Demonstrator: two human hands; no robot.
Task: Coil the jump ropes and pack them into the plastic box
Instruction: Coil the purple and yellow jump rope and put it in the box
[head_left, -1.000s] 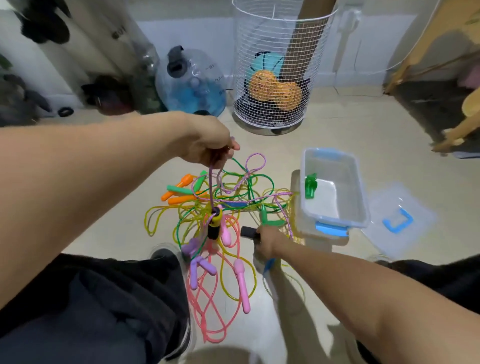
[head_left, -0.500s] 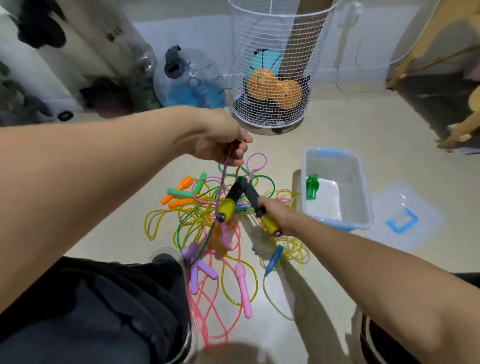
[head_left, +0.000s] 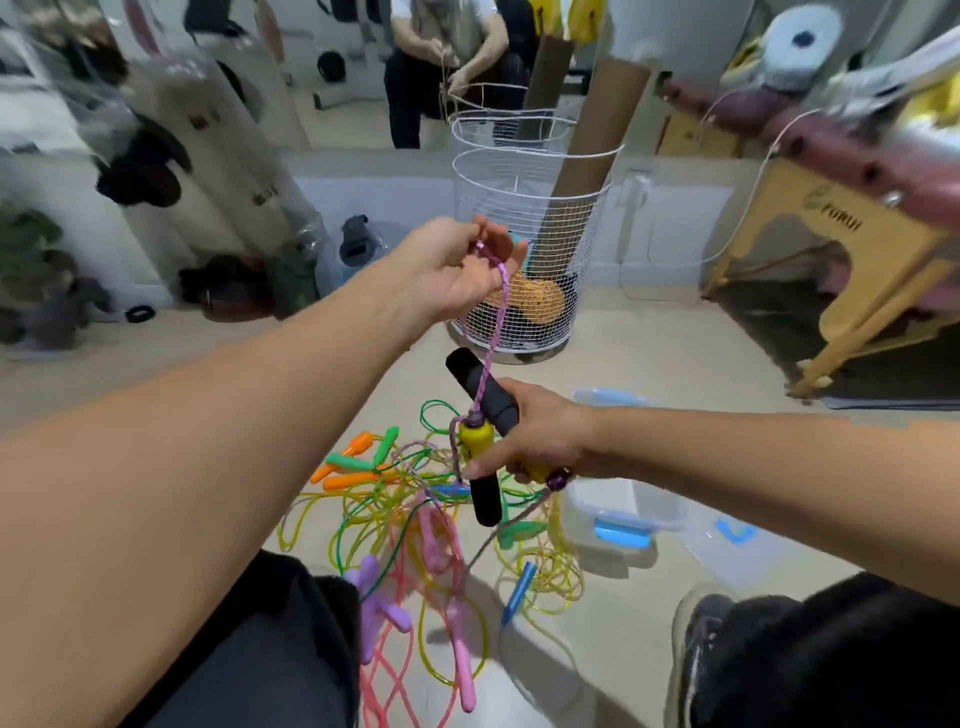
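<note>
Nearest: dark trouser legs at the lower edge, a shoe (head_left: 696, 654) on the right.

Floor (head_left: 649, 332), pale beige, bare in patches. On it, between the knees, a tangled heap of ropes (head_left: 415, 525): pink, yellow and green cords; pink, purple, orange, green and blue handles.

Right hand (head_left: 530, 431): clamped round two black-and-yellow handles (head_left: 485, 400), held above the heap. One handle points up and away, the other hangs down.

Braided cord (head_left: 491, 332), pink-purple: runs taut from the handles up to the left hand; a further length trails from the right hand down into the heap.

Left hand (head_left: 457, 270): raised above and beyond the right, apart from it, pinching the cord at the fingertips.

Box (head_left: 618, 512), clear plastic with blue clasps: on the floor just behind the right forearm, largely hidden. Contents cannot be told. Lid (head_left: 737, 545), clear with blue handle, flat on the floor at its right.

Farther: white wire basket (head_left: 524, 249) holding cardboard tubes and an orange ball. Blue water jug (head_left: 363, 244) to its left. Wooden bench (head_left: 852, 249), padded top, at the right.

Far wall: a mirror (head_left: 363, 67) showing a seated person.
</note>
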